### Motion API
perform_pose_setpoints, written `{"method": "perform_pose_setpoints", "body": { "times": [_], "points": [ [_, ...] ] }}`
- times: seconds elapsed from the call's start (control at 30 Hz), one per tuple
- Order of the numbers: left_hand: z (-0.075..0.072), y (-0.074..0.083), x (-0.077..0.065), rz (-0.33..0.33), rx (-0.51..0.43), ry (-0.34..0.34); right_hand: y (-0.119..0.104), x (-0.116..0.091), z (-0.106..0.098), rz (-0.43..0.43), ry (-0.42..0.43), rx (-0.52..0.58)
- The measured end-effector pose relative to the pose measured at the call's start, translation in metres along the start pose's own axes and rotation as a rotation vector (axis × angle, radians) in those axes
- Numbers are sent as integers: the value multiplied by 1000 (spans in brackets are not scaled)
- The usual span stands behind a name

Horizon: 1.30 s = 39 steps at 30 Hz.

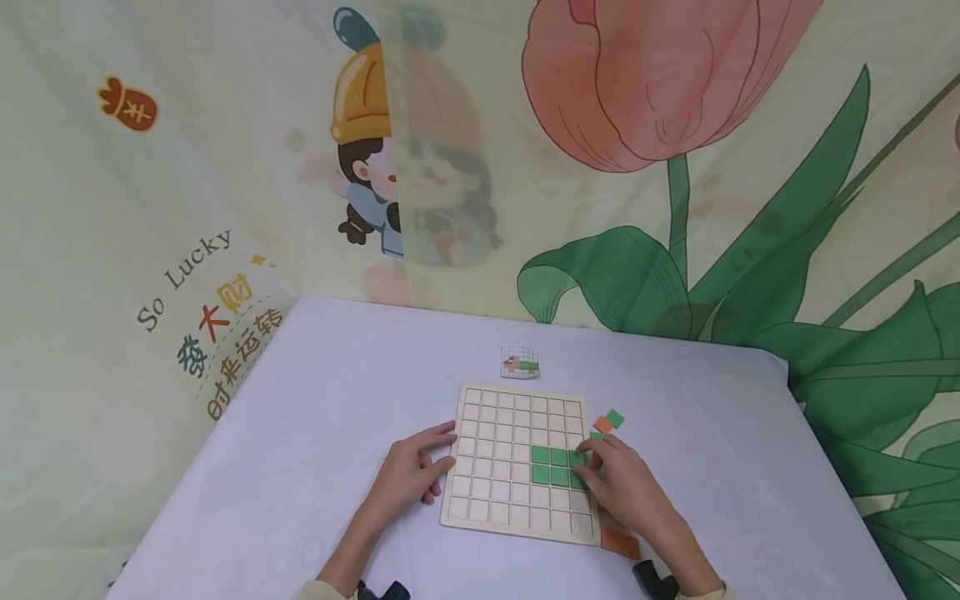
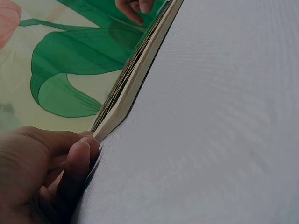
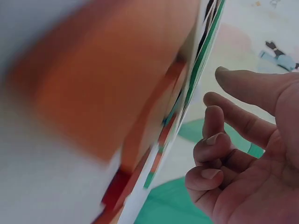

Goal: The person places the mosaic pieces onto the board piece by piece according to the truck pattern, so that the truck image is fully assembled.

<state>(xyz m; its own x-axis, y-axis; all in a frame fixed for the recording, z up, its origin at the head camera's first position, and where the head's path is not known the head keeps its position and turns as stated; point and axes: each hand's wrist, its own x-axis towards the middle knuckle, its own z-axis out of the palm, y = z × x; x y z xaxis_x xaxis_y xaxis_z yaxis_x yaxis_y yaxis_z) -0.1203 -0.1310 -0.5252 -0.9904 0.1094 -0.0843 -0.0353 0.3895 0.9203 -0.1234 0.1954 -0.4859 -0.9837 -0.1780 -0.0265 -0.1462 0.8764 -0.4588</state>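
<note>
A pale wooden grid board lies on the white table. Green square tiles fill two short rows of cells at its right side, the rightmost partly covered by my right hand. That hand hovers at the board's right edge, thumb and index finger parted, and the right wrist view shows nothing between them. My left hand touches the board's left edge with thumb and fingers. In the left wrist view its fingertips meet the board's wooden side near a corner.
Beyond the board lies a small picture card. A loose green tile and an orange tile lie off the right edge. An orange piece sits by the near right corner, partly behind my right forearm. Patterned cloth hangs behind the table.
</note>
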Motion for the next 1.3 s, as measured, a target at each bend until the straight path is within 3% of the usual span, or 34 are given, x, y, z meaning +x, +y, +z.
{"method": "perform_pose_setpoints", "body": {
  "times": [0.47, 0.8, 1.3],
  "points": [
    [0, 0, 0, 14, 5, -6, 44, 16, -27, 168, 18, -17],
    [0, -1, 1, 13, 6, -9, 59, 29, -30, 123, 51, -26],
    [0, -2, 0, 7, -3, -6, 68, 51, -29, 154, 3, -27]
  ]
}}
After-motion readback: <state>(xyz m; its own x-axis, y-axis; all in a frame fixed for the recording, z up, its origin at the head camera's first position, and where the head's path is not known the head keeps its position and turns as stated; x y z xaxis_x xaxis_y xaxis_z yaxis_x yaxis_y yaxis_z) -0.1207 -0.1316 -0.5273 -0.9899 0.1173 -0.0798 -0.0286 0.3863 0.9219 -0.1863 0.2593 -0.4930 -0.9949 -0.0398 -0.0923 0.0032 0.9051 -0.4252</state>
